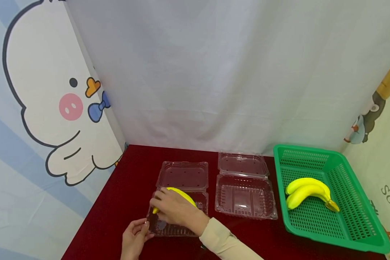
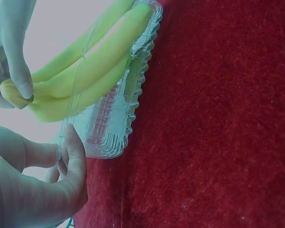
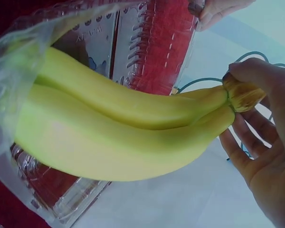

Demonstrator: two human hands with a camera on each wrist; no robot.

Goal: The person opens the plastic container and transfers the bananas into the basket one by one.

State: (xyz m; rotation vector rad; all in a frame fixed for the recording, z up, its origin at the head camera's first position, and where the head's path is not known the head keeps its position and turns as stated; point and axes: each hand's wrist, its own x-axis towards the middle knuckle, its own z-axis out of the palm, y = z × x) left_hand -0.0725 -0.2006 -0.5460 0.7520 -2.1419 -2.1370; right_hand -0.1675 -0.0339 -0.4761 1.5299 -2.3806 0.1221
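Note:
My right hand (image 1: 174, 209) grips a bunch of yellow bananas (image 3: 118, 137) by its brown stem (image 3: 244, 95), thumb on one side and fingers on the other. The bananas reach down into the base of a clear plastic clamshell box (image 1: 178, 232), their far ends against its wall in the left wrist view. At the box's near left corner, my left hand (image 1: 134, 236) pinches the thin rim between thumb and fingers. The box's lid (image 1: 183, 176) lies folded open behind the base. In the head view, my right hand covers part of the bunch.
To the right stands a second clear clamshell box (image 1: 243, 198), its lid (image 1: 243, 164) also open. Farther right, a green plastic basket (image 1: 360, 202) holds another bunch of bananas (image 1: 308, 189). Dark red cloth (image 1: 117, 195) covers the table, and a pale curtain (image 1: 214, 72) hangs behind.

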